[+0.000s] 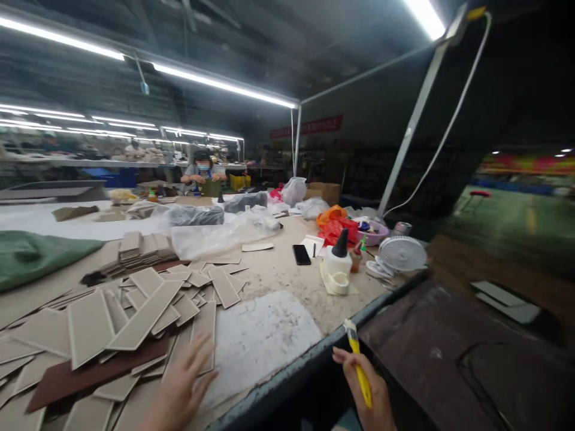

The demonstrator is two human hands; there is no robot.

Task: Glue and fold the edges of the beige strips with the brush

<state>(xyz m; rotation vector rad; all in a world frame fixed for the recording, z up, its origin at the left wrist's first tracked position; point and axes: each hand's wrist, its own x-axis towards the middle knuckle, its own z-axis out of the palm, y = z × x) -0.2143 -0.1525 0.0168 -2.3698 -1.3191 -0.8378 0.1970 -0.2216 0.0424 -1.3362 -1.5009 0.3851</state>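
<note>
My left hand (186, 380), a little blurred, has its fingers apart over a beige strip (205, 329) at the right edge of a loose heap of beige panels (90, 323). Whether it touches the strip I cannot tell. A yellow-handled brush (359, 365) is gripped in my right hand (366, 386), its pale bristles pointing up and away, near the table's front edge. Between the hands lies a stained white sheet (265, 335). Beyond it stands a white bottle with a black cone tip (339, 257), with a cream tape roll (338, 281) in front.
A black phone (301, 255), red bag (335, 230), pink basket (375, 234) and white fan (403, 254) stand farther back. Clear plastic (224, 233) and a green cloth (40, 254) lie left. Across the table sits a person (204, 173). A dark covered surface (449, 341) is at right.
</note>
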